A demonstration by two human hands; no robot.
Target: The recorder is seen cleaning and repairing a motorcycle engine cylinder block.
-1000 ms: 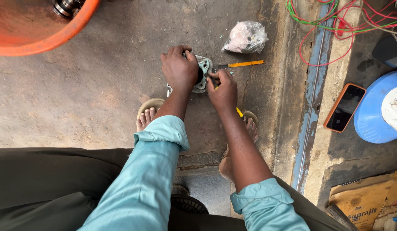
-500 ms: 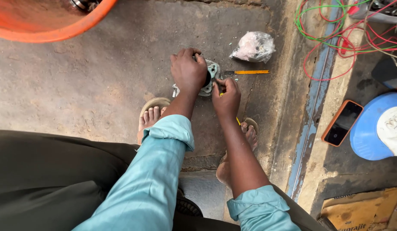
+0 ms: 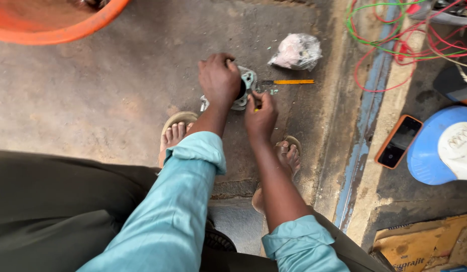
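— Two hands on one part: your left hand (image 3: 219, 78) has its fingers wrapped over a round metal housing (image 3: 246, 86) on the concrete floor (image 3: 92, 100); your right hand (image 3: 260, 113) pinches a small tool (image 3: 257, 103) against it.

— Containers?

— One orange tub (image 3: 52, 30) at 10 o'clock, contents unclear; one tied plastic bag (image 3: 296, 51) at 1 o'clock. One yellow-handled screwdriver (image 3: 289, 82) lies beside the housing.

— Room?

— Open floor at 9 o'clock; at 3 o'clock a blue strip (image 3: 362, 131), one phone (image 3: 398, 141), tangled wires (image 3: 394, 45).

orange tub (image 3: 52, 25), plastic bag (image 3: 295, 51), phone (image 3: 398, 141)
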